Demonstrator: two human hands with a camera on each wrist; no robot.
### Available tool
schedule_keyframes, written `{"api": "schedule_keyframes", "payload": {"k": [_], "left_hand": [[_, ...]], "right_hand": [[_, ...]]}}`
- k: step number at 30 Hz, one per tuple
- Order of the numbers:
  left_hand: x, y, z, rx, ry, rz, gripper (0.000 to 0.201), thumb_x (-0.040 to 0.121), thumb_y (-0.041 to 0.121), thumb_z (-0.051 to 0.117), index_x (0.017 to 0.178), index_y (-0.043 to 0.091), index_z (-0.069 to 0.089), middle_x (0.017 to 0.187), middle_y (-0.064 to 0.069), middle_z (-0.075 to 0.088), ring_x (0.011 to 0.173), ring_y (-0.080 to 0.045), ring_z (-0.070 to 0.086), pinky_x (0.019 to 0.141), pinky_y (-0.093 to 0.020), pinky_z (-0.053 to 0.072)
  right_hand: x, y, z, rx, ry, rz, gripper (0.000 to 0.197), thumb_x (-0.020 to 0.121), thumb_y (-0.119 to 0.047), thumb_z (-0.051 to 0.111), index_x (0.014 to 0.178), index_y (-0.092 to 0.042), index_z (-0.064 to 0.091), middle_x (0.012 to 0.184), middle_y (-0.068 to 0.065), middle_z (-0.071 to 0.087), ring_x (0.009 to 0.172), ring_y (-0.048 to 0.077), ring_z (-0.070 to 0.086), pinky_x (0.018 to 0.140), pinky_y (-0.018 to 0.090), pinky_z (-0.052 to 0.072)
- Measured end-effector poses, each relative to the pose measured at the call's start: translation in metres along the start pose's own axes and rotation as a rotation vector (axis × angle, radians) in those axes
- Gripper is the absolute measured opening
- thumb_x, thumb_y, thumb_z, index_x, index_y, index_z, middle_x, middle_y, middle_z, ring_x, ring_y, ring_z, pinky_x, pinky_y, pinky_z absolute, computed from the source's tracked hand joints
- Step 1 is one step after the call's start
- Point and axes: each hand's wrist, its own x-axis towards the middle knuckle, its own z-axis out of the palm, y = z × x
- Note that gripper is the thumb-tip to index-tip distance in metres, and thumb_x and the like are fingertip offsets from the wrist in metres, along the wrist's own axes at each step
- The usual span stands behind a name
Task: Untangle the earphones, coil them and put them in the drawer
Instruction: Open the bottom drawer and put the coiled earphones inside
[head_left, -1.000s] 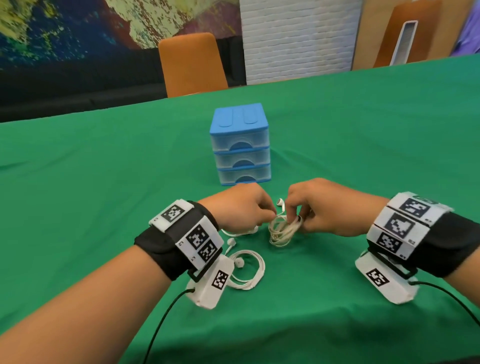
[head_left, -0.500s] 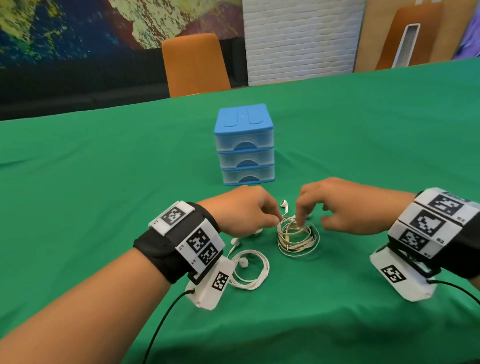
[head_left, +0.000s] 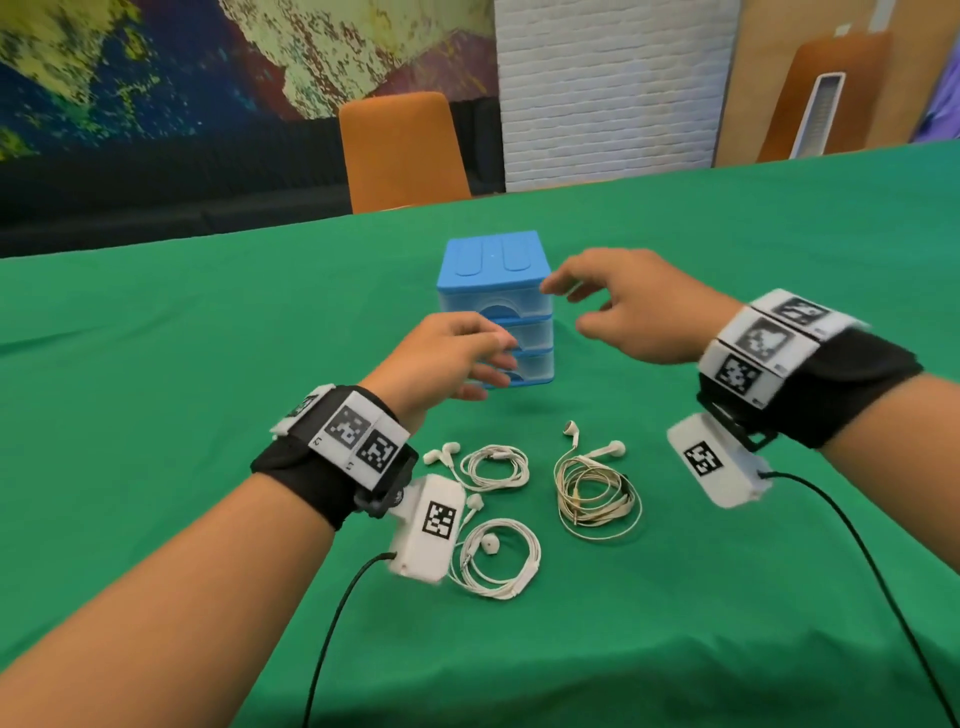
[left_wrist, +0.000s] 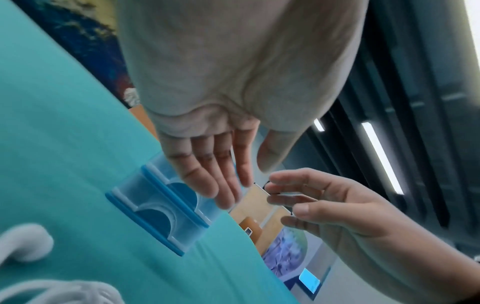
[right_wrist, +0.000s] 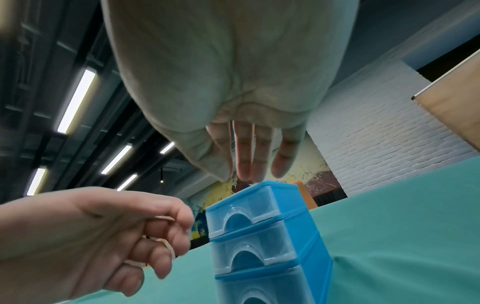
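Three coiled sets of earphones lie on the green worktop, all in front of the drawer unit and none inside it. The beige earphones sit to the right as a loose coil, their two buds resting at its far edge. Just left of them lies a small white coil, and nearer the person a larger white coil, partly hidden behind the left wrist camera.

Beyond the coils stands the blue drawer unit, three clear drawers stacked under a blue top, all three closed (each front shows a rounded blue recess).

The left hand hovers in front of the lower two drawers, its fingers stretched forward and loosely spread, holding nothing; whether they touch the drawer fronts cannot be told. The right hand is raised at the unit's upper right corner, fingers extended and slightly apart, thumb held away below, also with nothing in it.

An orange chair stands behind the worktop's far edge.
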Motion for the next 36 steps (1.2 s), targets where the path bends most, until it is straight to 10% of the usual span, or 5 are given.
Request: {"api": "schedule_keyframes", "payload": {"k": [5,12,19,25,36], "left_hand": [[0.021,0.002,0.005,-0.396,0.179,-0.075,0.005,0.102,0.016,0.052,0.097,0.016,0.054,0.1,-0.011,0.07,0.081,-0.025,0.069,0.065,-0.03,0.051],[0.046,0.003,0.022,-0.714,0.288,-0.173,0.006,0.101,0.009,0.05,0.097,0.009,0.054,0.104,-0.015,0.066,0.077,-0.024,0.07,0.066,-0.03,0.057],[0.064,-0.002,0.038,-0.847,0.485,-0.18,0.007,0.099,0.01,0.061,0.098,0.003,0.059,0.081,-0.011,0.066,0.048,-0.01,0.066,0.041,-0.018,0.049],[0.073,-0.01,0.044,-0.867,0.664,-0.211,0.059,0.086,0.023,0.077,0.13,0.002,0.044,0.08,-0.011,0.071,0.036,-0.009,0.056,0.037,-0.017,0.041],[0.021,-0.021,0.028,-0.793,0.432,-0.224,0.051,0.095,0.03,0.068,0.135,0.01,0.044,0.074,-0.008,0.069,0.047,-0.015,0.066,0.042,-0.021,0.051]], "right_hand": [[0.046,-0.001,0.015,-0.248,-0.055,0.055,0.067,0.087,-0.006,0.058,0.151,-0.015,0.04,0.155,0.005,0.037,0.14,0.028,0.041,0.114,0.04,0.035],[0.052,0.003,0.03,-0.305,-0.142,0.069,0.069,0.089,-0.001,0.049,0.155,-0.011,0.031,0.16,0.007,0.033,0.145,0.026,0.035,0.118,0.034,0.028],[0.049,0.004,0.04,-0.245,-0.077,0.078,0.069,0.085,-0.001,0.049,0.152,-0.014,0.035,0.153,0.006,0.039,0.139,0.029,0.041,0.112,0.042,0.037],[0.058,0.0,0.03,-0.283,-0.09,0.1,0.058,0.088,-0.002,0.045,0.145,-0.015,0.047,0.138,0.01,0.05,0.126,0.033,0.05,0.105,0.044,0.042],[0.059,-0.003,0.024,-0.271,-0.109,0.125,0.06,0.09,0.003,0.042,0.147,-0.018,0.049,0.146,0.011,0.052,0.132,0.034,0.048,0.109,0.041,0.041]]}}
